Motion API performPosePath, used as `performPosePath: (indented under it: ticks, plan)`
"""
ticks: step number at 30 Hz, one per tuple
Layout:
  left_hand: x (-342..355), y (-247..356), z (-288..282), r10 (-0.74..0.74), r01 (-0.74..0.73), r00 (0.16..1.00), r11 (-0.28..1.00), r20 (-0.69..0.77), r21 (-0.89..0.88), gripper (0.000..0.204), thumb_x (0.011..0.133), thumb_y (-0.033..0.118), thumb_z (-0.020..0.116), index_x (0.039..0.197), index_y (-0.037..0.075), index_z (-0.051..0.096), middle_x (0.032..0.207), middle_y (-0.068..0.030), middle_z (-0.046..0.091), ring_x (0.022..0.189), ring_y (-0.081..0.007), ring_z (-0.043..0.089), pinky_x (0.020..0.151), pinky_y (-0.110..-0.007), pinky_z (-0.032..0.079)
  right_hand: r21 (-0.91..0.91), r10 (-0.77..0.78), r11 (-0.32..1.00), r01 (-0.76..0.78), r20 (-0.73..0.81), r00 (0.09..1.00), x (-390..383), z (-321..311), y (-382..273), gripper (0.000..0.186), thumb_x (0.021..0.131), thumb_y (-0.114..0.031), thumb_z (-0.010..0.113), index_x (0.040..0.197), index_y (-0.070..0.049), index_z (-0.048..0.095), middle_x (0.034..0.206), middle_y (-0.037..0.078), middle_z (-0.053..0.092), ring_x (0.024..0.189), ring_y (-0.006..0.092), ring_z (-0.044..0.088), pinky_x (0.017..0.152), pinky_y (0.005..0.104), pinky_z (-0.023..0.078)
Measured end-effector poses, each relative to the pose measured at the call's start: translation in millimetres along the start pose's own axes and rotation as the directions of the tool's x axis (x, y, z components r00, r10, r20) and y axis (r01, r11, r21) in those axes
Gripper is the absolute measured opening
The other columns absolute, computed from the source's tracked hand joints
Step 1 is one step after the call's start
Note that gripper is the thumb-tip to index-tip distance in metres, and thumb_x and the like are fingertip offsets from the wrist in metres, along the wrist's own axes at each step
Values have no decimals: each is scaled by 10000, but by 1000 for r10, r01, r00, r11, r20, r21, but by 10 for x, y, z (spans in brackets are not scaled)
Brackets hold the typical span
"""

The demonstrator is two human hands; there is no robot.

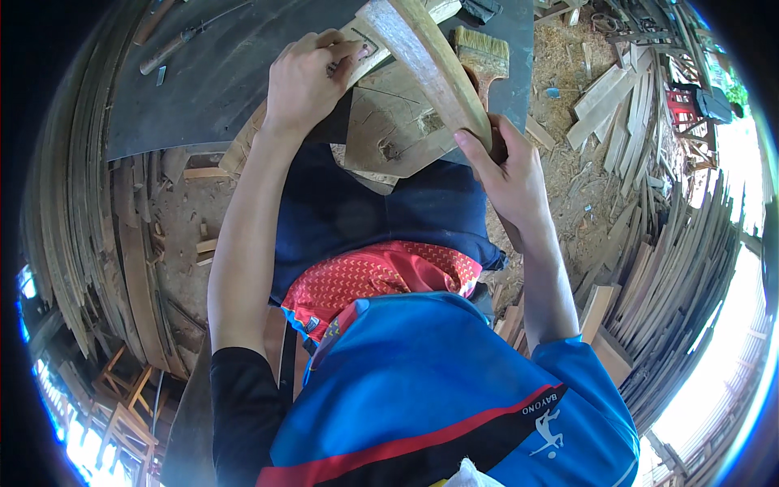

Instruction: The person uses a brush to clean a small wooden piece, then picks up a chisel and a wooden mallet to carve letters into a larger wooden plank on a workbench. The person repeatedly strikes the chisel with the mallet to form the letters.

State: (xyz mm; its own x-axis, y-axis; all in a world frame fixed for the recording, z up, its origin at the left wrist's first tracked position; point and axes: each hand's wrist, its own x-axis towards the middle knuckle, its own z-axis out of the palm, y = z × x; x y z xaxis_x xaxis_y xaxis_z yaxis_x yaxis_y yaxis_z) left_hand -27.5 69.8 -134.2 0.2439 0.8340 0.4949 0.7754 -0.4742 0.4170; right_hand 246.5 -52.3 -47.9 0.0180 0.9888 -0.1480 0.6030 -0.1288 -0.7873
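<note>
My right hand (510, 166) grips the near end of a long, slightly curved wooden piece (442, 77), thumb on top and fingers wrapped round its side. My left hand (308, 81) is closed in a pinch at a pale wooden piece (375, 58) with a narrow dark slot, which meets the curved piece at its far end. Something small and dark shows between the left fingers, too small to name. Under both pieces is a worn wooden block (393, 130) with a knot and cracks. A wide bristle brush (484, 57) lies just right of the curved piece.
A dark tabletop (227, 97) spreads ahead, bearing a wooden-handled tool with a thin metal shaft (172, 50). Long boards (81, 187) stand stacked at the left. More planks (649, 268) pile up on the right, with scraps and sawdust across the floor (576, 187).
</note>
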Motion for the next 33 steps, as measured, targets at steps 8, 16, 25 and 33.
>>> performPosePath:
  ticks: [8, 16, 25, 33]
  plan:
    - [12, -16, -7, 19, -20, 1000, 996, -9, -89, 131, 912, 195, 779, 1031, 158, 817, 1000, 0, 755, 873, -276, 705, 825, -417, 579, 37, 21, 999, -21, -4, 1000, -78, 5, -57, 516, 966, -394, 805, 1149, 72, 682, 765, 172, 702, 653, 165, 639, 635, 345, 507]
    - [24, 0, -9, 57, -60, 997, 995, -44, -85, 121, 912, 202, 799, 1016, 140, 807, 956, 24, 753, 842, -259, 699, 808, -401, 567, 92, 34, 995, -34, -1, 999, -79, 26, -81, 505, 966, -380, 810, 1151, 72, 683, 774, 157, 706, 642, 142, 626, 612, 329, 498]
    - [-1, 22, -37, 30, -30, 999, 1000, -27, -1, 114, 930, 230, 780, 1001, 147, 813, 961, 9, 765, 840, -266, 710, 809, -405, 572, -179, -125, 976, 120, -16, 992, -203, 145, -81, 465, 970, -356, 804, 1092, 53, 619, 715, 215, 661, 625, 329, 684, 606, 407, 513]
    - [5, 30, -51, 11, -12, 1000, 1000, -12, -24, 118, 932, 258, 771, 967, 158, 823, 909, -14, 750, 836, -285, 712, 773, -411, 581, -295, -125, 947, 124, 18, 992, -181, 92, -31, 416, 978, -328, 803, 1096, 24, 617, 693, 181, 656, 592, 298, 684, 578, 392, 509]
